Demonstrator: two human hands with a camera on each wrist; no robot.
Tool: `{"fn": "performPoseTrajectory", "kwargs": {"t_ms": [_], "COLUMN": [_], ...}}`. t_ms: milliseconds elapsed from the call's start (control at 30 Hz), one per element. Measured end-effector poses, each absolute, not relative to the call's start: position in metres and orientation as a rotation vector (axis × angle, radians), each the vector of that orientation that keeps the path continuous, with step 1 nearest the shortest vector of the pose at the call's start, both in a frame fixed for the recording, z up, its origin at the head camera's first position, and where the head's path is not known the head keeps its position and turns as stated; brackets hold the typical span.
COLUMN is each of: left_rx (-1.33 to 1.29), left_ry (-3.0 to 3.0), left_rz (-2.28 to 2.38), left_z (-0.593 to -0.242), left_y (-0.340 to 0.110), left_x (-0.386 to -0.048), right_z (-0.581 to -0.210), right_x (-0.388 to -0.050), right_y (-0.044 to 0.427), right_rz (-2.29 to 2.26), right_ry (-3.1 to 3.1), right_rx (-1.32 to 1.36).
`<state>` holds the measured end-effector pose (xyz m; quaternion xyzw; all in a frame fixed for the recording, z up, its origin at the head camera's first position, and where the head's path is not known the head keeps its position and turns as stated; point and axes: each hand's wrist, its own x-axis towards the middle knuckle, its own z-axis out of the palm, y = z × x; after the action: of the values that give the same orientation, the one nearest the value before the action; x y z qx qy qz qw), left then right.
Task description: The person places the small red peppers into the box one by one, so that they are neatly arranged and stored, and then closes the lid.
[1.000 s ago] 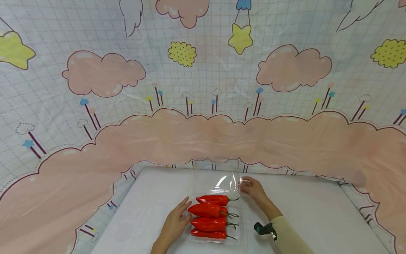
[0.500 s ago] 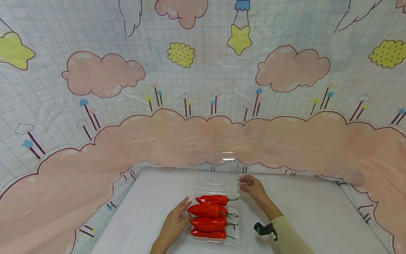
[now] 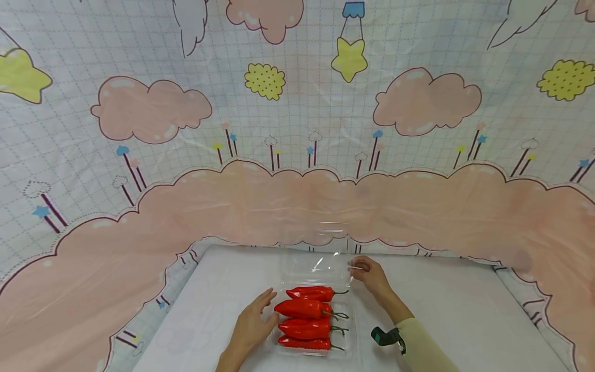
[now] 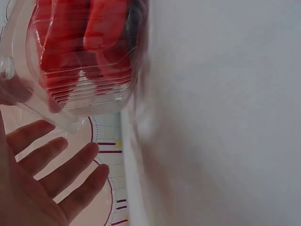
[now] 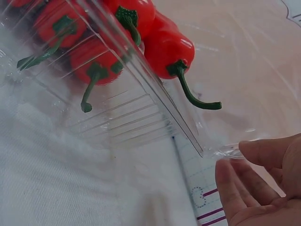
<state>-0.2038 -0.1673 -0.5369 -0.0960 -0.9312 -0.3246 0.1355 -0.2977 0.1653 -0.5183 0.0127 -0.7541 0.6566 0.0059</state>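
Observation:
A clear plastic clamshell box stands on the white table with its see-through lid raised on the far side. Several red peppers with green stems lie side by side in it. At the lid's right edge, my right hand pinches the plastic between thumb and fingers, plainer in the right wrist view. My left hand is beside the box's left end, fingers spread and fairly straight. In the left wrist view its fingers are apart from the box wall, while the thumb lies by the rim; whether it touches cannot be told.
The white table extends to both sides of the box. Behind it hangs a cloth printed with clouds and stars. A small black device is strapped at the right wrist.
The clear lid has tipped up a little, its glare shifting. My left hand has drawn slightly left, away from the box's end. The peppers lie as before.

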Motion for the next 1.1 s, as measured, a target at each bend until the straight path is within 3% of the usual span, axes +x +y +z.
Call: {"fn": "performPoseTrajectory", "kwargs": {"t_ms": [433, 667, 1100], "left_rx": [-0.344, -0.246, -0.206], "left_ry": [-2.434, -2.421, -2.432], "left_rz": [-0.950, -1.252, -1.485], "left_z": [-0.480, -0.442, -0.421], "left_y": [-0.177, -0.180, -0.168], "left_x": [-0.244, -0.269, -0.311], "right_z": [-0.513, -0.513, -0.515], "right_x": [-0.294, -0.292, -0.292], "right_y": [0.167, 0.167, 0.168], "right_rz": [2.049, 2.036, 2.009], "right_ry": [-2.353, -2.325, -2.355], "right_rx": [0.063, 0.131, 0.146]}}
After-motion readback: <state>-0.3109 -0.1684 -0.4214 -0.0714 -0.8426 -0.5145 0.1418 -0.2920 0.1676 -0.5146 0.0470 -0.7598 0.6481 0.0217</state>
